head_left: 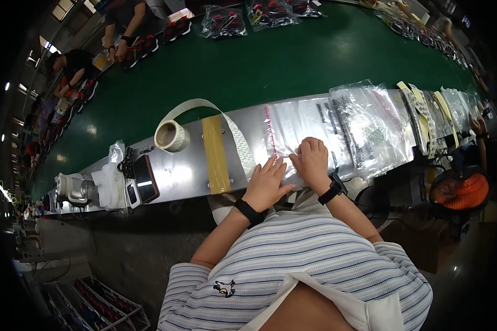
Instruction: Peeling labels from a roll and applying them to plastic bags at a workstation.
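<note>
A clear plastic bag (pixel 295 121) with a red-marked strip along its left edge lies flat on the metal bench (pixel 188 171) in front of me. My left hand (pixel 266 183) rests on its near left corner, fingers stretched out and spread. Over the near part of the bag is my right hand (pixel 313 164), its fingers bent and held together, with the film puckered at the thumb. A stack of printed clear bags (pixel 373 129) lies just right of it. Left of my hands, a roll of label stickers (pixel 171 136) stands on the bench, its strip curling toward my left hand.
Yellow tape (pixel 216 157) crosses the bench. Farther left lie a phone (pixel 146 179) and a clear jug (pixel 74 188). A green conveyor belt (pixel 232 71) runs beyond, carrying bagged shoes (pixel 223 22). Two people work across it. An orange fan (pixel 461 190) stands at right.
</note>
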A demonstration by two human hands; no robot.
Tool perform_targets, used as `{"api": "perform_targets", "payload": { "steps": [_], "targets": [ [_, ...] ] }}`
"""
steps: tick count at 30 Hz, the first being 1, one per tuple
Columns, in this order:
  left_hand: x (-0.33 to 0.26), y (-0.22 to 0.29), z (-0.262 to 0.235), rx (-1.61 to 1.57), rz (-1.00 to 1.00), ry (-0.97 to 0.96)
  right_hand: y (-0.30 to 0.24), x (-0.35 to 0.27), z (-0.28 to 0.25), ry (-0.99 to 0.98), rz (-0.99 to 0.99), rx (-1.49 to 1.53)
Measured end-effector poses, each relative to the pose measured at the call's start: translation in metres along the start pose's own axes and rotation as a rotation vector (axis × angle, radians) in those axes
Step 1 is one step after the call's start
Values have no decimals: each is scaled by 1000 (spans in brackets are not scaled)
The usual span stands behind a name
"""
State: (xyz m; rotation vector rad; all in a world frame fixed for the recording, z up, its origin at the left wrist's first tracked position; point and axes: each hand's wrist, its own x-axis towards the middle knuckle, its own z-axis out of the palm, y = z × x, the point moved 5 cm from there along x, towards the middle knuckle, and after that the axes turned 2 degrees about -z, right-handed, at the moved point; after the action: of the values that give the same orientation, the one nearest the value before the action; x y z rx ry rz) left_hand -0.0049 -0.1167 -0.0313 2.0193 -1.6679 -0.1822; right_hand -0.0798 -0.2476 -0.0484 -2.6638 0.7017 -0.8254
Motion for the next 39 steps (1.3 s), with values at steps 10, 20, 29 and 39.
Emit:
{"api": "perform_targets", "payload": {
  "steps": [10,20,29,39],
  "targets": [
    [-10,-10,6,11,-72,-132,-4,-1,-1,31,-10,70],
    [19,-12,-13,-138,-199,-268,69,-12,-21,157,315,267],
    [101,-28,74,-2071,-624,-272,78,-23,-5,116,681,922],
    [117,-17,108,-1923,-637,-608,30,-1,-35,-107,300,1058]
  ]
}}
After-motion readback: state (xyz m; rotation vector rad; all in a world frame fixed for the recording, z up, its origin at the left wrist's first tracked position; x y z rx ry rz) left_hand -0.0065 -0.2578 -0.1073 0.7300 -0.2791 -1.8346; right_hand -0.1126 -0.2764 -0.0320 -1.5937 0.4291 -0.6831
